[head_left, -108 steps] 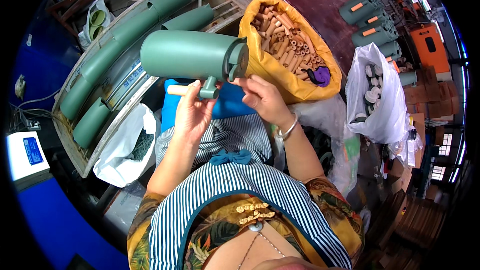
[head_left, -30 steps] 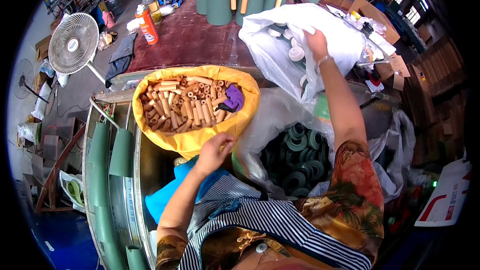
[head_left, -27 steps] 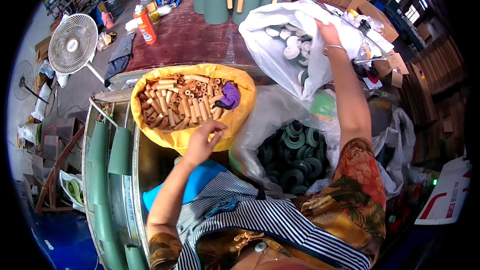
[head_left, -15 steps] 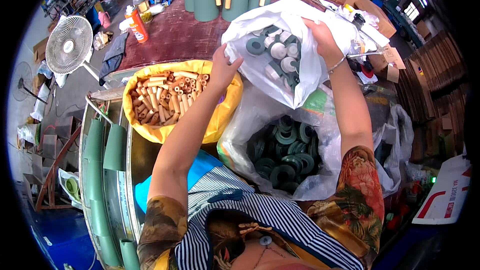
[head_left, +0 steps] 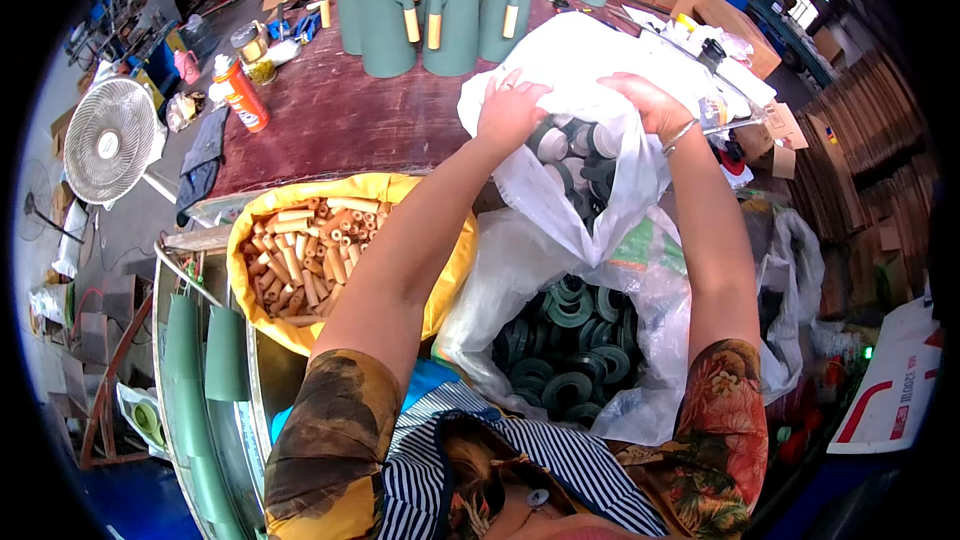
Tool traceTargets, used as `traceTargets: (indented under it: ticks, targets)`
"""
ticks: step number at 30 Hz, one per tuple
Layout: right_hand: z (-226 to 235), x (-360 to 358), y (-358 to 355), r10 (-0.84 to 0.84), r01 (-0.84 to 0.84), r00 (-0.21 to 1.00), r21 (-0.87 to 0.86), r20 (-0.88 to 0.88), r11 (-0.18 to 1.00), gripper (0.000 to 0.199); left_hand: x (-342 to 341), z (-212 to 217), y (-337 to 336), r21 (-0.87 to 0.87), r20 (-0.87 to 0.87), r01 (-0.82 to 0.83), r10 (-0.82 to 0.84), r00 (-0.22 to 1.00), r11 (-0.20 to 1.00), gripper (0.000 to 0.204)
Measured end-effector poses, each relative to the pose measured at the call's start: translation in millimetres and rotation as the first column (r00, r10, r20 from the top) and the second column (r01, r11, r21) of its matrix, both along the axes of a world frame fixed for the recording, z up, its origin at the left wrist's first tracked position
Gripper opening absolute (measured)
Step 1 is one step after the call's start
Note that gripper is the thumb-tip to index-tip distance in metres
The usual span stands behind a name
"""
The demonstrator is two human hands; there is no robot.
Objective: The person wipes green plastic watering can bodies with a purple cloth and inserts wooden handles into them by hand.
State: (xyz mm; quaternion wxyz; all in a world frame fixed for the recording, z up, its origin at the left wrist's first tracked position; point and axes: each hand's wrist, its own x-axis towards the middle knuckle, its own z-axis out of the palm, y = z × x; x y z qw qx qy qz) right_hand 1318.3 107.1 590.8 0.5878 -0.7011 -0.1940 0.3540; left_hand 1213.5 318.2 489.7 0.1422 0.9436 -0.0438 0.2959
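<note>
An opened white plastic bag (head_left: 625,185) sags at the near edge of the table, full of round white and dark green caps (head_left: 573,155). My left hand (head_left: 512,115) has its fingers curled over the bag's far left rim. At the right rim, my right hand (head_left: 648,105) grips the gathered plastic, fingertips partly hidden in the folds. Below my hands stands a clear plastic sack (head_left: 470,315) holding dark green rings (head_left: 570,308). Left of it, partly behind my left forearm, is a yellow sack (head_left: 458,270) of short wooden tubes (head_left: 300,258).
Several green jugs (head_left: 388,30) with wooden handles stand on the dark red table (head_left: 300,145). An orange spray can (head_left: 240,95) is at its left. A fan (head_left: 110,140) stands far left, green cylindrical shells (head_left: 225,360) below it. Flattened cardboard (head_left: 850,180) is stacked at right.
My left hand has moved right and away from me along the bag's rim. The bag's mouth has narrowed, hiding some caps. The whole view has shifted slightly.
</note>
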Motion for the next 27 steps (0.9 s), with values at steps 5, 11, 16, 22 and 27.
traceTargets:
  ticks: [5,11,16,22,27]
  targets:
    - [5,-11,-7,-0.250,0.614,0.003,0.195,0.968,0.764,0.045,45,-3,41,-0.101,-0.147,-0.071,0.056,0.988,0.992,0.029]
    - [-60,-71,63,0.350,0.578,-0.457,-0.027,0.818,0.816,0.042,65,8,48,-0.405,-0.270,-0.314,0.216,0.938,0.859,0.033]
    - [-93,2,75,0.219,0.479,0.212,-0.296,0.953,0.826,0.034,11,-14,50,-0.514,-0.093,-0.268,0.258,0.962,0.815,0.067]
    - [-103,123,120,-0.109,0.411,0.544,-0.151,0.832,0.899,0.051,-64,-55,30,-0.745,-0.315,-0.431,0.301,0.900,0.509,0.069]
    - [-16,265,71,-0.758,0.709,0.617,0.268,0.211,0.652,0.051,-13,-51,45,-0.958,0.088,0.026,-0.206,0.975,-0.284,0.049]
